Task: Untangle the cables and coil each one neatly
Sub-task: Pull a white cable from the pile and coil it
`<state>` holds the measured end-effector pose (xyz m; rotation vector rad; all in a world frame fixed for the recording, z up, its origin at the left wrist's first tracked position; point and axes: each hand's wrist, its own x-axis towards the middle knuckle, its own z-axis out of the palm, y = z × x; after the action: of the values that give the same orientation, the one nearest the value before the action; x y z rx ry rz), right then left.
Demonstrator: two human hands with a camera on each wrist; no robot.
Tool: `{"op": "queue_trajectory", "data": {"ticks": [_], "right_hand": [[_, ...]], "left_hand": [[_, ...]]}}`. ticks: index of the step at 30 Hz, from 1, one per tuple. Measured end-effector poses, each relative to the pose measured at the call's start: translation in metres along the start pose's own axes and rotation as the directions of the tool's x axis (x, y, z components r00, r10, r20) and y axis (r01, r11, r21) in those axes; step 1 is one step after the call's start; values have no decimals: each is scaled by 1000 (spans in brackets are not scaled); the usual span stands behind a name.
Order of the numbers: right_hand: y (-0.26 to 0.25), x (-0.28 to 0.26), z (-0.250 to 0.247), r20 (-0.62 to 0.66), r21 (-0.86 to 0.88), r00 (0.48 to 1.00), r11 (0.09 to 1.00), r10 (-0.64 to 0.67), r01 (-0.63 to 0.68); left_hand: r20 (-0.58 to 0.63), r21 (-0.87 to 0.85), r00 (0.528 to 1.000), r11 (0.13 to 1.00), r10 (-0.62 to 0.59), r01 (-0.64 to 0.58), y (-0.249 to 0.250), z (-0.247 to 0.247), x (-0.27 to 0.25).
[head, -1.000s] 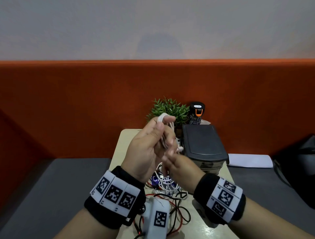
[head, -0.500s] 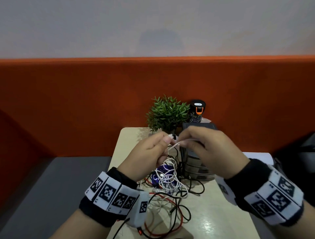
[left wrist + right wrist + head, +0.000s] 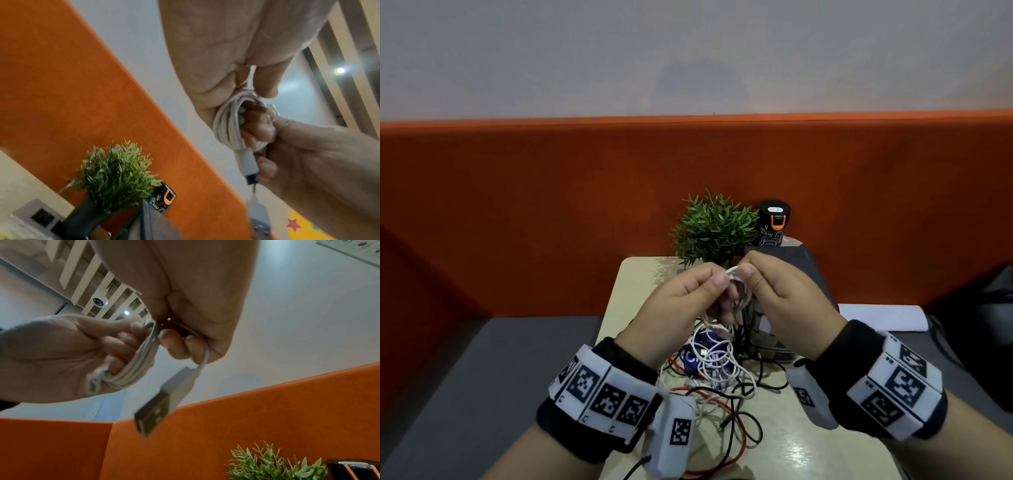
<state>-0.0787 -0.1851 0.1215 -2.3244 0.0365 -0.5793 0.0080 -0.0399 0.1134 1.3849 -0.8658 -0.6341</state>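
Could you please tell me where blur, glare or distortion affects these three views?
Head view: sharp, glare on the glossy beige tabletop, edges bowed. Left wrist view: nearest white USB plug blurred. Right wrist view: silver USB plug soft, ceiling spotlight flaring.

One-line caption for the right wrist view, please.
Left hand holds a coiled white cable while the right hand pinches its free end, USB plug dangling.

white cable (image 3: 227, 123): smooth plastic | USB plug (image 3: 153, 412): bare metal | table (image 3: 801, 448): glossy
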Motion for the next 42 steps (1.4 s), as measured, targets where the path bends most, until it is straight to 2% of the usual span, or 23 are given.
{"op": "queue_trajectory", "data": {"ticks": [1,3,7,11,13,15,17,19,20,21,23,25,27,29,31,33,38,42], "right_hand": [[0,1,0,-19,12,999,1000,29,-29],[1,1,-1,-35,76,994,992,101,-98],[1,-1,-3,26,174,984,969,176,-178],[5,-2,-8,111,304,971,923,214,-238],[8,-1,-13,106,229,975,949,197,-216],[12,0,-15,58,5,988,990,140,-141],[16,2,-14,-27,-202,999,979,28,-32],[20,4,-10,-81,-286,997,958,-18,-6],[19,5,-9,-100,-281,995,959,17,-45],[18,5,-8,-105,-236,991,966,86,-109],[13,4,-8,-68,26,969,971,239,-238],[9,3,-8,47,384,939,861,342,-332],[9,0,-7,158,545,926,751,344,-372],[11,-4,-4,199,575,922,723,332,-384],[11,-7,0,160,514,927,773,338,-371],[13,-7,4,123,530,927,766,354,-363],[11,-6,6,173,739,919,570,354,-358],[10,-7,10,277,781,896,461,347,-421]], "left_hand": [[-56,101,998,994,40,-35,-2,-1,0],[-95,241,992,969,80,-55,-4,-5,-1],[-116,303,992,953,43,-6,2,-9,-3],[-215,409,971,912,109,-12,5,-14,-3],[-229,433,969,901,96,13,4,-18,-2],[-213,408,975,913,66,28,3,-18,-1],[-185,393,982,919,47,30,2,-16,0],[-147,401,988,916,38,24,2,-11,1],[-131,402,991,916,36,20,3,-9,1],[-117,410,992,912,37,14,4,-6,2],[-112,468,992,884,51,7,6,-2,2],[-140,509,988,860,64,17,8,-2,4],[-169,535,983,844,71,31,8,-4,6],[-161,591,983,806,84,28,8,-5,7],[-131,626,987,779,94,8,8,-3,8],[-117,639,988,770,98,-1,6,-1,9],[-101,726,987,688,121,-10,-3,-6,12],[-64,865,965,497,252,-73,-13,-10,14]]}}
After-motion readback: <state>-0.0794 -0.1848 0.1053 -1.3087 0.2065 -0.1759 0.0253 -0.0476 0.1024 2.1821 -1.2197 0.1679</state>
